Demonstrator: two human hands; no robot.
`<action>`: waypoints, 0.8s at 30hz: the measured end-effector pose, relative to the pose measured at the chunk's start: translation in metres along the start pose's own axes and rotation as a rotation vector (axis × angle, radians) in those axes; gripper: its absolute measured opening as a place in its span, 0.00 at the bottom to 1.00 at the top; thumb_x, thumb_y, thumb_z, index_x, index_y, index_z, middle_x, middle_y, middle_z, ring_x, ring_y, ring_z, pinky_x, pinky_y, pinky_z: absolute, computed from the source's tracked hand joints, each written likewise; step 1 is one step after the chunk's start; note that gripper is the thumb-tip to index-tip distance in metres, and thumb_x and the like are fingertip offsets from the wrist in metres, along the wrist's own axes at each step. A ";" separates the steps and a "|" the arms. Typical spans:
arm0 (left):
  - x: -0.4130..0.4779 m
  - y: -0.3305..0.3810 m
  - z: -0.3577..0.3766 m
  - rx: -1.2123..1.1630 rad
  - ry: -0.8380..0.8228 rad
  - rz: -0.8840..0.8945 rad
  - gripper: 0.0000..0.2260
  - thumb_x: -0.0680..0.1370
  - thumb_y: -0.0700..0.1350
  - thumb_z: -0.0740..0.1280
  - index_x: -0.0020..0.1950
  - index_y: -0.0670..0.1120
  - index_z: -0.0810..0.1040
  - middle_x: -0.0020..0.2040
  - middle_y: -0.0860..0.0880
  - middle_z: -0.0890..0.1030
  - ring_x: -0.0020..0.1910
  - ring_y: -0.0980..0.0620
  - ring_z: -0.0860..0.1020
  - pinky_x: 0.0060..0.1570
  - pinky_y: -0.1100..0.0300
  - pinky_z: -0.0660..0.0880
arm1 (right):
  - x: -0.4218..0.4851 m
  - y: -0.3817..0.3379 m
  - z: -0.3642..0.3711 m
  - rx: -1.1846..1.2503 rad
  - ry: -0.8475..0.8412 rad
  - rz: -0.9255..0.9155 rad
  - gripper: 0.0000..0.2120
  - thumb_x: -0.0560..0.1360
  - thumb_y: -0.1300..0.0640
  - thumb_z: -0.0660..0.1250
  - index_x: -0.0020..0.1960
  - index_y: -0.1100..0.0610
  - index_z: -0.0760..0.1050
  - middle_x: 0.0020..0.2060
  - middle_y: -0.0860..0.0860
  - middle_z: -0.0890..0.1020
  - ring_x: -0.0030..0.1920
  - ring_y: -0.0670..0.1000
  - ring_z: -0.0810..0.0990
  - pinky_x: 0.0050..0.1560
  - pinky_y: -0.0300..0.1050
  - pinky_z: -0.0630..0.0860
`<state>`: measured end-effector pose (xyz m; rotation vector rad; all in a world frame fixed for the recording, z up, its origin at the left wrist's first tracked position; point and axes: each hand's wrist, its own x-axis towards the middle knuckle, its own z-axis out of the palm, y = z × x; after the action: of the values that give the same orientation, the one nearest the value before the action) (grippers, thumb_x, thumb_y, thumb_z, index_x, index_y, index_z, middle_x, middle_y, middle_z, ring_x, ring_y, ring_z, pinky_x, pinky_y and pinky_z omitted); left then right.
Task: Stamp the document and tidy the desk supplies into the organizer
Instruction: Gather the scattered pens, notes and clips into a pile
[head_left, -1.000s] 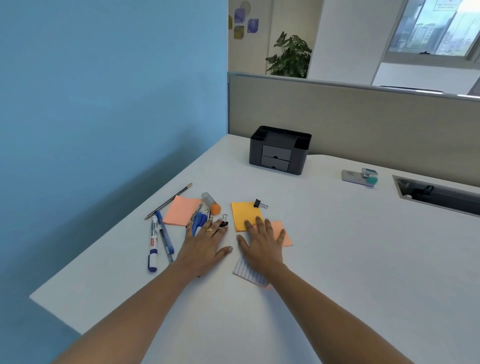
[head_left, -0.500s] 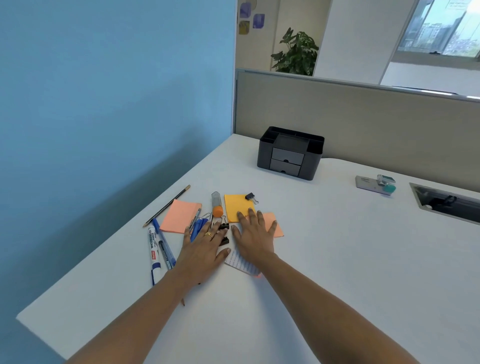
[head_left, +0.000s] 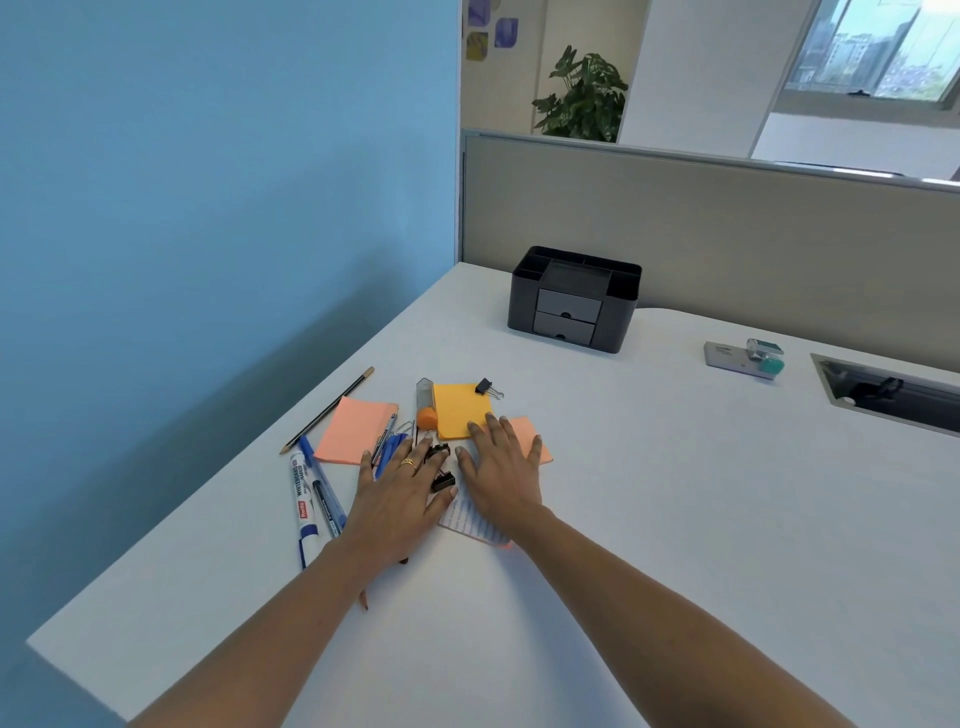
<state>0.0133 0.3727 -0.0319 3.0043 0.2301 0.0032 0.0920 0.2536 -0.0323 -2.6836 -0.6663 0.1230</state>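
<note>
Over the last second both grips have stayed released, left hand (head_left: 400, 499) flat on the pens (head_left: 390, 448), right hand (head_left: 501, 478) flat on the notes (head_left: 457, 410) and paper (head_left: 470, 522), so nothing has yet reached the organizer (head_left: 571, 301) at the table's (head_left: 675, 519) back, and the stamp (head_left: 743, 356) right of it lies untouched.

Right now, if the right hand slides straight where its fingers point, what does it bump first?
Probably the black binder clip. The right hand lies partly on the orange sticky pad, with the clip just beyond.
</note>
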 end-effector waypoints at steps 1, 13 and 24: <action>-0.001 0.001 -0.001 0.004 -0.006 -0.002 0.42 0.65 0.65 0.29 0.75 0.54 0.53 0.77 0.54 0.50 0.77 0.53 0.46 0.72 0.42 0.44 | -0.002 0.000 0.000 0.006 -0.001 -0.002 0.24 0.81 0.46 0.47 0.75 0.51 0.54 0.76 0.50 0.52 0.76 0.50 0.46 0.73 0.62 0.40; -0.013 0.025 -0.011 0.050 -0.011 0.009 0.33 0.73 0.66 0.38 0.75 0.52 0.54 0.77 0.54 0.51 0.76 0.54 0.47 0.73 0.40 0.47 | -0.039 0.030 -0.013 0.002 -0.001 -0.051 0.26 0.81 0.47 0.50 0.76 0.54 0.49 0.77 0.52 0.47 0.77 0.51 0.43 0.74 0.57 0.45; -0.023 0.095 -0.010 0.020 -0.016 0.094 0.29 0.77 0.64 0.44 0.75 0.53 0.53 0.77 0.54 0.49 0.77 0.53 0.47 0.72 0.41 0.45 | -0.085 0.090 -0.033 -0.003 -0.007 0.021 0.27 0.80 0.45 0.49 0.76 0.53 0.49 0.77 0.51 0.47 0.76 0.50 0.43 0.75 0.55 0.43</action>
<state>0.0046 0.2778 -0.0094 3.0311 0.0874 -0.0138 0.0617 0.1298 -0.0359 -2.6947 -0.6405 0.1370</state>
